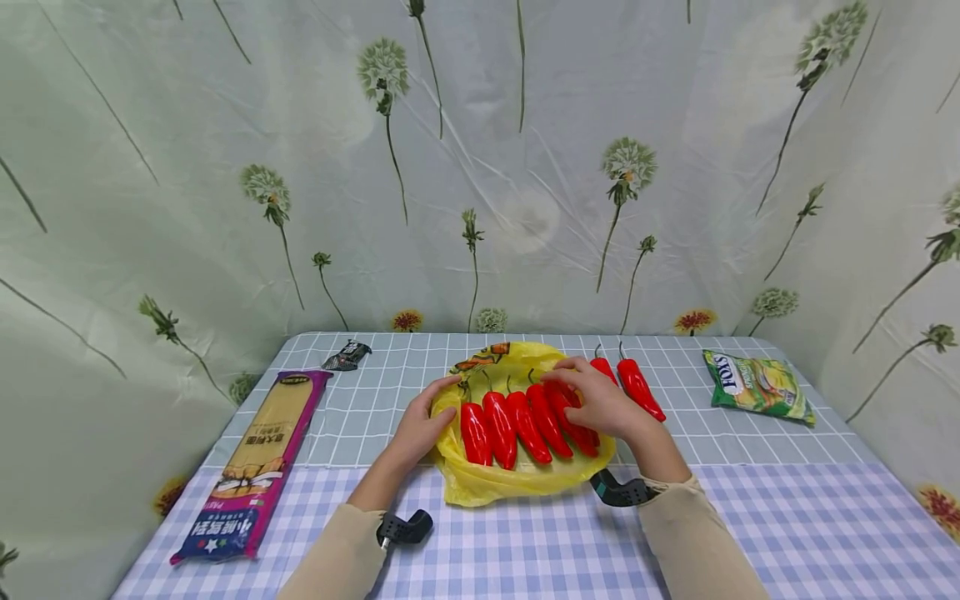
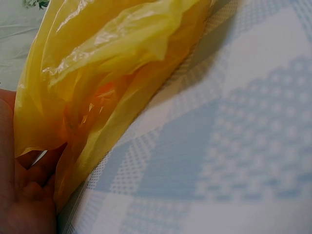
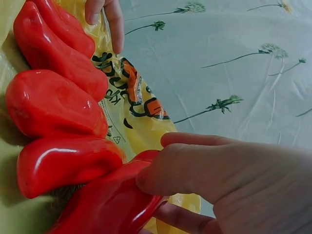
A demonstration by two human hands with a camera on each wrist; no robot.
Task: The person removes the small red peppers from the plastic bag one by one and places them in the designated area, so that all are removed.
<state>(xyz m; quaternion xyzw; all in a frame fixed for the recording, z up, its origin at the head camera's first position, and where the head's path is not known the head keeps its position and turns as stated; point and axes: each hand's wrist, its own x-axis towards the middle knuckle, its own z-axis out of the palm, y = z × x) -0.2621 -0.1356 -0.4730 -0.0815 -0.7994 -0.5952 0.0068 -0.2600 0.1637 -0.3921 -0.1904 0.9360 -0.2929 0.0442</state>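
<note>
A yellow plastic bag (image 1: 474,490) lies spread at the middle of the table, with several red chili peppers (image 1: 500,429) side by side on it, stems away from me. My left hand (image 1: 420,425) holds the bag's left rim, thumb on the near side and fingers along the edge. In the left wrist view the yellow film (image 2: 112,58) hangs in folds beside that hand. My right hand (image 3: 195,170) grips the stem end of the rightmost red chili pepper (image 3: 114,200), at the bag's right side. The far rim carries an orange and black print (image 3: 134,87).
Two more red chili peppers, one of them plainly visible (image 1: 639,389), lie behind my right hand. A green snack bag (image 1: 757,385) is at the far right. A long pasta packet (image 1: 255,467) lies on the left, with a small black wrapper (image 1: 347,356) beyond it. A patterned curtain (image 1: 525,183) hangs behind the table.
</note>
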